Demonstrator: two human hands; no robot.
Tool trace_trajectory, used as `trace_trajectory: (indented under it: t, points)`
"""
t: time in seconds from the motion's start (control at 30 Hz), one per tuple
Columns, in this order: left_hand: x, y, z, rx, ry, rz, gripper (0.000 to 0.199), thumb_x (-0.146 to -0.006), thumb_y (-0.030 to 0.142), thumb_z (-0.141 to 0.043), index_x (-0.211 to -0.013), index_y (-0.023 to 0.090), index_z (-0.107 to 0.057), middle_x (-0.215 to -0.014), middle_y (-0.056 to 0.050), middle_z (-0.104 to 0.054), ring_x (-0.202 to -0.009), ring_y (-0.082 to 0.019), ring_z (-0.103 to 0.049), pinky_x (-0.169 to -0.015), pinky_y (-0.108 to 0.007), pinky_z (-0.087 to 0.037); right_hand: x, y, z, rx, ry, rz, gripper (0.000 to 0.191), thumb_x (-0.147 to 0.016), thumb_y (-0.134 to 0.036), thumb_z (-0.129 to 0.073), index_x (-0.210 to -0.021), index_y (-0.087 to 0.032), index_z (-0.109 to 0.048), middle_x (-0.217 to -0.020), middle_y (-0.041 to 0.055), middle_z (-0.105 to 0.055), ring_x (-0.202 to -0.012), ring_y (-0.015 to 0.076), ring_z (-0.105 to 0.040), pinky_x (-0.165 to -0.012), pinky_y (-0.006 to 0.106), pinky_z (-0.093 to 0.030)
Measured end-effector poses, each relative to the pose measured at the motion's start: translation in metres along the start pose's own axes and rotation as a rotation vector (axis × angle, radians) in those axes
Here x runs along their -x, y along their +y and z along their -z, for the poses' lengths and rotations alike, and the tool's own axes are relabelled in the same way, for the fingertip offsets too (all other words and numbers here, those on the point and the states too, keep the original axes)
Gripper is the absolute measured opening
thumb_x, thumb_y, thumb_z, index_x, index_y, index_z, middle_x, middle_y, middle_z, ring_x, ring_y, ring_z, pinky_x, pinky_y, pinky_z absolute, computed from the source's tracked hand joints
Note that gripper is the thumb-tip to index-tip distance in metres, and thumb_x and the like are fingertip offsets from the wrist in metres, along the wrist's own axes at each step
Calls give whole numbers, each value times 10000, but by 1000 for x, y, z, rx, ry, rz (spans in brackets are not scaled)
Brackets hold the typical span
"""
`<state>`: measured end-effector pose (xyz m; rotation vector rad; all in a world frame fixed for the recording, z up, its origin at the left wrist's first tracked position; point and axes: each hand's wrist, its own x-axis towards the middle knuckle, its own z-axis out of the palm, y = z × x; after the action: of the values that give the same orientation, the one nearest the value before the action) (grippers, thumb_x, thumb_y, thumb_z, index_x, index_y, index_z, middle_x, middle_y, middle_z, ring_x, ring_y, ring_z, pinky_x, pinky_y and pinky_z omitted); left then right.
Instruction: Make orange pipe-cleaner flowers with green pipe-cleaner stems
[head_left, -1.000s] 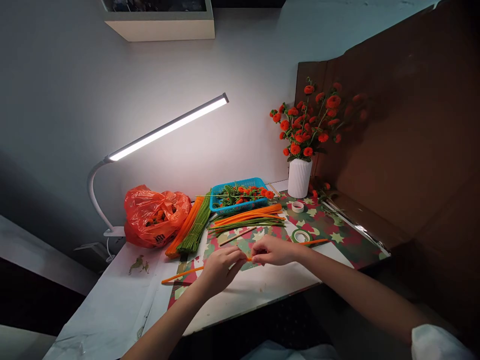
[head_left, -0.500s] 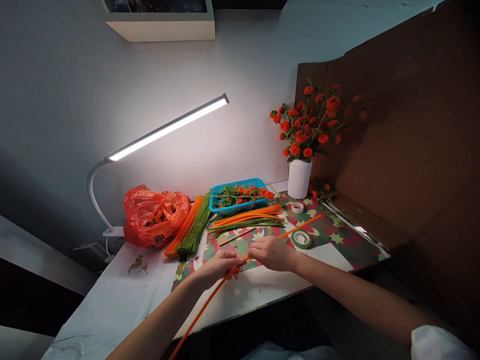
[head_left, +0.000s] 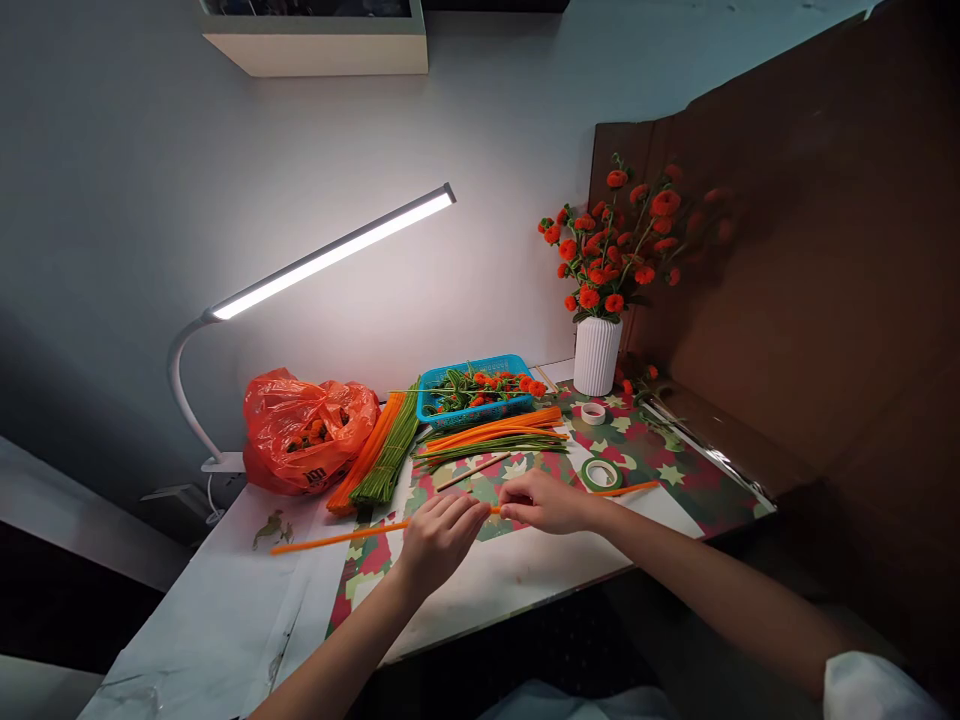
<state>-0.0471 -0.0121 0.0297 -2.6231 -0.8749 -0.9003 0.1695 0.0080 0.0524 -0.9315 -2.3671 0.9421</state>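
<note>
An orange pipe cleaner (head_left: 337, 538) runs nearly level across both hands, above the front of the table. My left hand (head_left: 444, 528) is closed over it, back of the hand upward. Close by on the right, my right hand (head_left: 541, 502) pinches the same pipe cleaner, and a short orange stretch shows between the hands. One end sticks out far to the left; the other passes behind my right hand and shows beside the green tape roll (head_left: 602, 475). A thin wooden stick (head_left: 472, 471) lies just beyond my hands.
Orange pipe cleaners (head_left: 480, 432) and a green bundle (head_left: 386, 465) lie behind. A blue basket (head_left: 427, 415) holds small orange flowers. Around stand a red plastic bag (head_left: 300, 465), a lamp (head_left: 337, 250), a white vase (head_left: 597, 357) with flowers, a white tape roll (head_left: 592, 413) and a cardboard panel (head_left: 787, 280).
My left hand has turned palm-down over the pipe cleaner. Its left end has swung up from the lower edge to nearly level, and its right end has dropped.
</note>
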Motion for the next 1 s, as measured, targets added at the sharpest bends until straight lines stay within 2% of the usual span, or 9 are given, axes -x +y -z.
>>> trace_trajectory:
  t: [0.1,0.23,0.4,0.57,0.67,0.73,0.77,0.9,1.0]
  points:
    - [-1,1,-2,66,-40,80,183,-899,210,-480,-897,216,-663,-802,-45,-703,-717,-174,-629,-650,-270,-413,-1,1,-3,-3,16,-8,137,-848,-196,-547,-746,-143,-623,-593,-33,-542,-556,87,-454,-524,193,-310]
    - [-2,3,-2,231,-125,275,192,-895,243,-476,-857,210,-662,-767,-49,-678,-672,-164,-603,-622,-256,-410,0,3,-8,99,85,32,126,-853,-170,-548,-750,-146,-615,-616,-20,-569,-574,94,-474,-539,197,-314]
    - [-6,1,-1,548,-214,523,209,-862,316,-526,-753,176,-637,-651,-19,-608,-595,-126,-538,-562,-222,-391,0,15,-17,404,190,237,128,-899,-160,-480,-834,-156,-590,-723,16,-618,-644,119,-522,-573,217,-326]
    - [-7,-9,-7,1012,-442,807,341,-757,480,-608,-693,146,-590,-582,13,-537,-439,-74,-428,-423,-196,-336,-1,30,-25,829,165,444,235,-919,-113,-368,-826,-157,-579,-707,26,-597,-574,128,-481,-504,253,-229]
    - [-7,-12,-9,1099,-567,881,383,-722,523,-613,-678,146,-562,-538,29,-514,-397,-64,-379,-395,-198,-332,-2,35,-28,871,143,471,237,-917,-112,-370,-821,-153,-582,-719,32,-602,-580,131,-478,-501,262,-208]
    - [-7,-11,-9,981,-559,821,363,-784,503,-550,-691,152,-564,-548,19,-537,-414,-79,-421,-412,-205,-357,-2,33,-28,782,144,376,213,-917,-126,-393,-827,-153,-585,-729,33,-610,-605,129,-493,-510,253,-224]
    - [-7,-9,-8,855,-513,747,339,-819,471,-520,-707,156,-575,-573,6,-565,-448,-93,-466,-438,-211,-379,-2,31,-27,705,142,311,193,-915,-135,-412,-831,-154,-585,-731,29,-614,-617,126,-499,-517,245,-235]
    - [-2,-6,-6,243,-218,259,222,-902,313,-464,-839,186,-635,-732,-33,-666,-622,-135,-597,-555,-227,-427,0,15,-15,365,77,115,130,-895,-165,-477,-836,-164,-592,-711,4,-607,-625,109,-489,-546,215,-274]
    - [0,-6,-3,-9,-71,-38,220,-939,246,-413,-944,196,-627,-757,-27,-678,-603,-123,-606,-545,-222,-421,1,5,-3,176,-25,63,138,-891,-192,-484,-818,-161,-597,-668,-12,-560,-608,102,-460,-558,210,-290]
